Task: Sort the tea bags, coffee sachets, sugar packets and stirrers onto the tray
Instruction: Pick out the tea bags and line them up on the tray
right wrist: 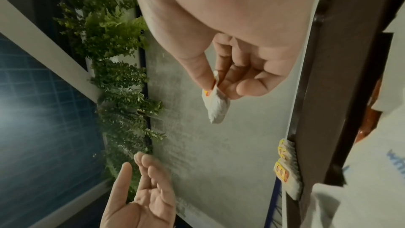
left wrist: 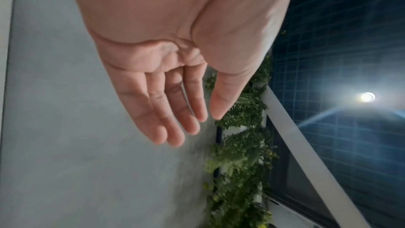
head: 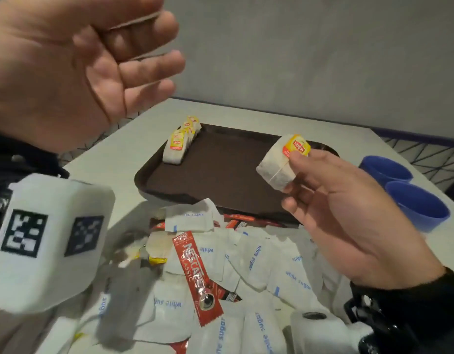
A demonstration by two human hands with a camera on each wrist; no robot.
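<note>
My right hand (head: 330,200) pinches a white tea bag (head: 278,166) with a yellow-red tag between thumb and forefinger, held in the air above the right part of the brown tray (head: 220,169). The same tea bag (right wrist: 215,107) hangs from my right hand (right wrist: 221,82) in the right wrist view. A row of tea bags (head: 181,141) lies at the tray's far left corner. My left hand (head: 88,62) is raised high at the left, palm showing, fingers relaxed and empty; the left wrist view shows this left hand (left wrist: 186,110) with straight fingers.
A heap of white sugar packets (head: 259,261) and red coffee sachets (head: 197,277) lies on the white table in front of the tray. Two blue cups (head: 409,192) stand at the right. A grey wall rises behind the table.
</note>
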